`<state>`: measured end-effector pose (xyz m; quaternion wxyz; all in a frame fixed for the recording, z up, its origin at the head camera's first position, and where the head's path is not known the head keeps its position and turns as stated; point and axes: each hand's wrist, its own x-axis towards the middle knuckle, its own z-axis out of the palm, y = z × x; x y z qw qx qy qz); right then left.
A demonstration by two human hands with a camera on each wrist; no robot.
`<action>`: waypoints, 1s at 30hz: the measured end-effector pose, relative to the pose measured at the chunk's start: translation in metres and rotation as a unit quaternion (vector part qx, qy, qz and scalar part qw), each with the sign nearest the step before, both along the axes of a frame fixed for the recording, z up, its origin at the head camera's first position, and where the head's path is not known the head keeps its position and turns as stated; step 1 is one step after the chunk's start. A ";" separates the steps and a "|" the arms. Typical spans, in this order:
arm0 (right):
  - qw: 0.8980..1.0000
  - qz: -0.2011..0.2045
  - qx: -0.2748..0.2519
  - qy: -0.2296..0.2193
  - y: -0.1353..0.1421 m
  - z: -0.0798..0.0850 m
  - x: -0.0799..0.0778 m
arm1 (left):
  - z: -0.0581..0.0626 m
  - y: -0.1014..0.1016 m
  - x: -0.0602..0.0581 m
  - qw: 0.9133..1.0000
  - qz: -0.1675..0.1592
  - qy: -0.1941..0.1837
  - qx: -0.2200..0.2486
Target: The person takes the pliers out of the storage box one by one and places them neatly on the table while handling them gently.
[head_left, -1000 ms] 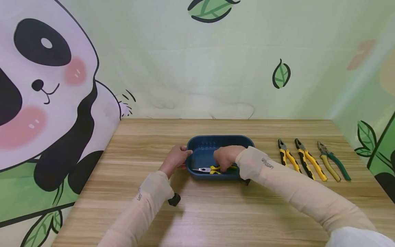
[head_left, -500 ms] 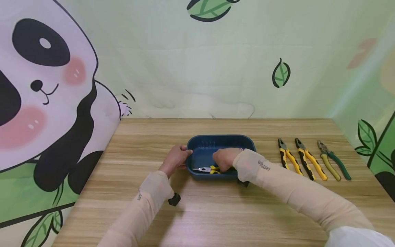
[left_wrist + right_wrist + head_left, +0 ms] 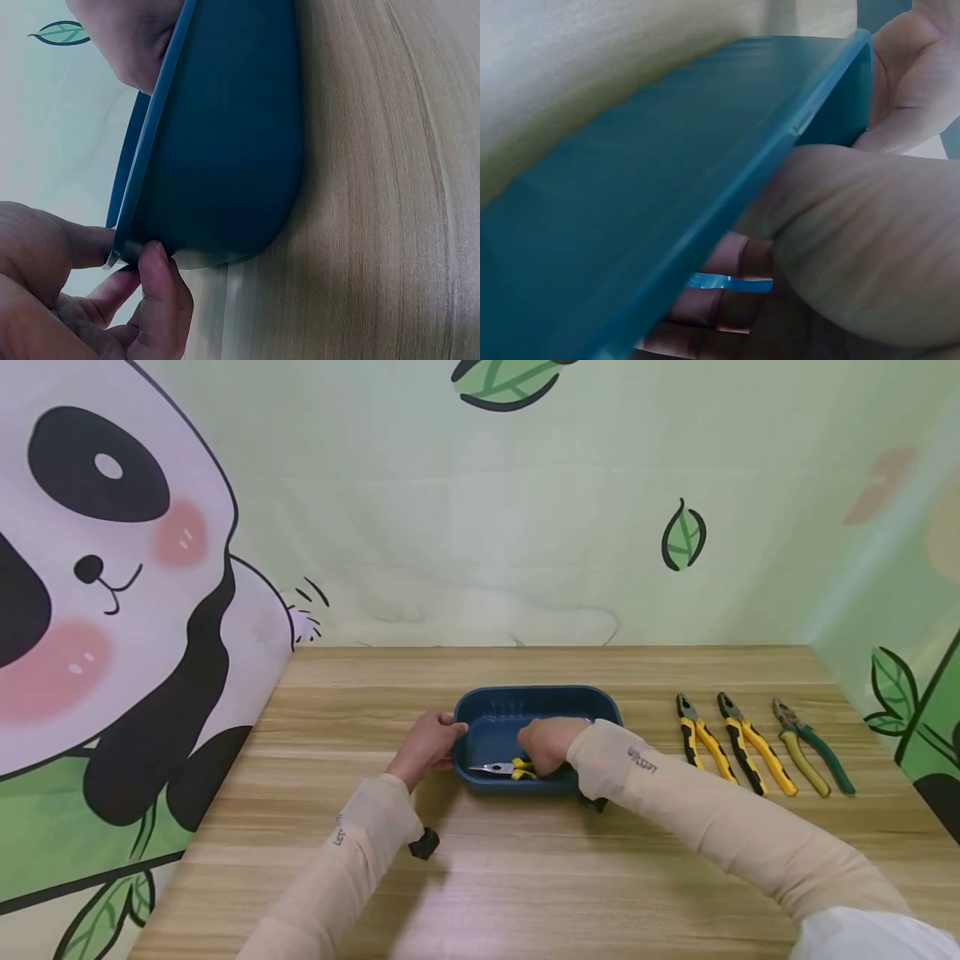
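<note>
A deep blue plastic tray [image 3: 517, 700] stands on the wooden table. My left hand [image 3: 431, 743] pinches its left rim, thumb over the edge and fingers against the outside, as the left wrist view shows on the tray wall [image 3: 217, 142]. Inside the tray, near the front wall, lies a pair of long-nose pliers [image 3: 495, 768] with yellow handles, jaws pointing left. My right hand [image 3: 553, 743] reaches into the tray and grips those handles, covering most of them. In the right wrist view the rim hides part of the right hand [image 3: 855, 240].
To the right of the tray, a row of tools lies on the table [image 3: 525, 877]: two yellow-and-black pliers [image 3: 716, 752] [image 3: 768, 766] and one with green and olive handles [image 3: 825, 762]. A printed panda backdrop [image 3: 450, 527] rises behind the table.
My right hand has shifted slightly left along the pliers, and the handle ends that showed beside it are now covered. My left hand stays on the rim.
</note>
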<state>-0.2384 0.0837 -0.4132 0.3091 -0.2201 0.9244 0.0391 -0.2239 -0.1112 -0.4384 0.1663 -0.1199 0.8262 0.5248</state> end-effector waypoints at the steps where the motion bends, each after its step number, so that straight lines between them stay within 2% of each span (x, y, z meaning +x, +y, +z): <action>1: 1.000 -0.001 -0.002 0.000 0.000 0.000 0.000 | 0.000 0.000 0.000 1.000 0.000 -0.001 0.000; 15: 1.000 -0.009 -0.002 0.010 0.001 -0.003 0.002 | -0.001 0.001 -0.002 1.000 0.002 0.005 -0.004; 26: 1.000 0.012 0.006 0.026 0.002 -0.008 0.001 | -0.001 0.001 -0.002 1.000 0.002 0.004 -0.006; 30: 1.000 0.003 0.006 0.022 0.004 -0.009 0.000 | -0.001 0.001 -0.002 1.000 0.003 0.006 -0.004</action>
